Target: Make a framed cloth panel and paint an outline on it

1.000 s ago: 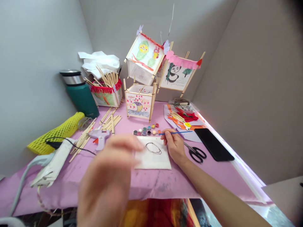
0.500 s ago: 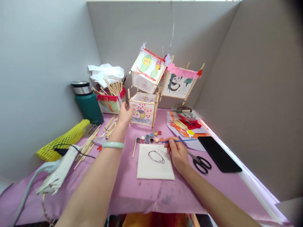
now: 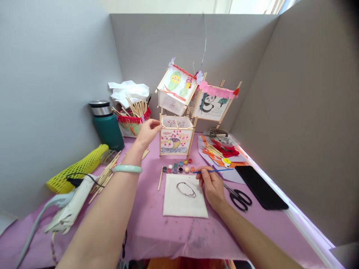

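Note:
My left hand (image 3: 150, 131) reaches forward, its thumb and fingers pinching the left corner post of a paper lantern (image 3: 175, 142) with a stick frame. The lantern stands upright, its front painted with red flowers, a yellow and purple round shape and blue waves. In my right hand (image 3: 210, 183) is a thin blue paintbrush (image 3: 221, 170), held level above the upper right of a white square sheet (image 3: 185, 209). A dark oval outline (image 3: 186, 189) is drawn on that sheet. Several small paint pots (image 3: 181, 169) sit just behind it, with a thin stick (image 3: 160, 179) to their left.
Scissors (image 3: 238, 198) and a black phone (image 3: 260, 186) lie right. Two more lanterns, one tilted (image 3: 176, 86) and one with a panda (image 3: 210, 104), are behind. Left are a green bottle (image 3: 108, 127), loose sticks (image 3: 105, 175), yellow foam netting (image 3: 78, 170) and a power strip (image 3: 70, 209).
My left hand has closed on the lantern's post, and the lantern has turned and shifted slightly right. The view has tilted up a little. My right hand keeps the paintbrush over the sheet.

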`<action>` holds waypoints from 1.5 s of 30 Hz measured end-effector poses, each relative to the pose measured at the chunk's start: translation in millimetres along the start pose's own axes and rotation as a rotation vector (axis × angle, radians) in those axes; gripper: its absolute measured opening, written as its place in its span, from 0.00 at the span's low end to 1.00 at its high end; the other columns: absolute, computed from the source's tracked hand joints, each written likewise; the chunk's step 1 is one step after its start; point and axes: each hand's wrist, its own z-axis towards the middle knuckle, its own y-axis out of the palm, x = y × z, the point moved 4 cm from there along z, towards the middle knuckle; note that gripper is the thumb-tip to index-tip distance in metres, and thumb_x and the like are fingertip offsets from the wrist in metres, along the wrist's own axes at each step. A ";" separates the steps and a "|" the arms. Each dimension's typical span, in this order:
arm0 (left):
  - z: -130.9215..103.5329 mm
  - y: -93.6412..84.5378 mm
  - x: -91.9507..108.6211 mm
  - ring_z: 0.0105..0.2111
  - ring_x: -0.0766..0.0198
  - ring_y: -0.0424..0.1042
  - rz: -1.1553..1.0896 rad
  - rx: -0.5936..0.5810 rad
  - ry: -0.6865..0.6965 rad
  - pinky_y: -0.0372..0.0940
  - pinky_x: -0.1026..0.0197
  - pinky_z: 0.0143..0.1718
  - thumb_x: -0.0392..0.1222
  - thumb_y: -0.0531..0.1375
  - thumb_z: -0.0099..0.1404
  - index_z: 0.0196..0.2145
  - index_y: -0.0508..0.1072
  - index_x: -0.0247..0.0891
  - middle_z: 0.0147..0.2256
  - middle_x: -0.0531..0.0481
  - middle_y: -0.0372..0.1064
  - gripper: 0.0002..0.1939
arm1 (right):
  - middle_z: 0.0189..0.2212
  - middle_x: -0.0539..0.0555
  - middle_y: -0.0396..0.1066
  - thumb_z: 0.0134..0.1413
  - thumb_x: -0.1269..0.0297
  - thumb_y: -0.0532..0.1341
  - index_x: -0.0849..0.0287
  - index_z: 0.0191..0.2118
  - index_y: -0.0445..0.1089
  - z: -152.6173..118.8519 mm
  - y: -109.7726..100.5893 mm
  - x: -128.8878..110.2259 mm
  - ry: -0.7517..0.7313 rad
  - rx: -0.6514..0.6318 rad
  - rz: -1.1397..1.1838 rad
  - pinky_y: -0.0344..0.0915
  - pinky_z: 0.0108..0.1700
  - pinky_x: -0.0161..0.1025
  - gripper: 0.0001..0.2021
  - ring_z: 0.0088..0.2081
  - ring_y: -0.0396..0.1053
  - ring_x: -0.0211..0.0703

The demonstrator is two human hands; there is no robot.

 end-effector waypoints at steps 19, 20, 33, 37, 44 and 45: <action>-9.4 6.0 63.0 0.39 0.59 0.68 0.352 -0.291 0.336 0.60 0.57 0.44 0.44 0.60 0.54 0.29 0.76 0.40 0.36 0.50 0.72 0.08 | 0.25 0.50 0.67 0.62 0.53 0.51 0.59 0.37 0.69 -0.7 -1.0 -0.6 -0.006 -0.003 -0.020 0.59 0.25 0.35 0.16 0.22 0.61 0.37; -8.8 7.4 62.9 0.39 0.59 0.69 0.350 -0.323 0.337 0.61 0.58 0.43 0.45 0.59 0.55 0.31 0.76 0.40 0.36 0.51 0.73 0.08 | 0.25 0.50 0.67 0.62 0.54 0.51 0.59 0.37 0.69 -0.7 -1.1 -1.1 -0.007 -0.003 -0.021 0.59 0.25 0.35 0.16 0.22 0.61 0.37; -13.1 14.2 63.2 0.42 0.60 0.70 0.362 -0.349 0.368 0.62 0.60 0.45 0.45 0.58 0.58 0.37 0.76 0.42 0.41 0.52 0.74 0.11 | 0.26 0.50 0.66 0.63 0.55 0.51 0.59 0.37 0.69 0.1 -0.8 -0.9 -0.018 -0.012 -0.016 0.59 0.25 0.34 0.15 0.23 0.61 0.36; -13.2 12.6 63.1 0.45 0.58 0.68 0.501 -0.255 0.401 0.61 0.57 0.48 0.45 0.59 0.58 0.36 0.78 0.41 0.43 0.49 0.72 0.11 | 0.26 0.50 0.66 0.63 0.55 0.51 0.60 0.37 0.69 -0.4 -1.2 -2.1 -0.013 -0.012 -0.021 0.59 0.25 0.34 0.16 0.22 0.61 0.36; -11.4 2.0 41.0 0.39 0.61 0.70 0.493 -0.145 0.278 0.63 0.60 0.44 0.43 0.56 0.59 0.38 0.77 0.39 0.40 0.48 0.72 0.13 | 0.26 0.50 0.66 0.63 0.55 0.50 0.60 0.36 0.69 -0.3 -1.1 -2.8 -0.020 -0.005 -0.021 0.58 0.24 0.34 0.15 0.22 0.61 0.36; -11.4 -0.3 36.3 0.39 0.61 0.70 0.487 -0.125 0.264 0.63 0.60 0.44 0.43 0.56 0.59 0.38 0.77 0.39 0.40 0.48 0.72 0.13 | 0.26 0.50 0.66 0.63 0.55 0.50 0.59 0.36 0.69 -0.4 -1.2 -2.6 -0.020 -0.004 -0.027 0.57 0.24 0.34 0.15 0.22 0.61 0.35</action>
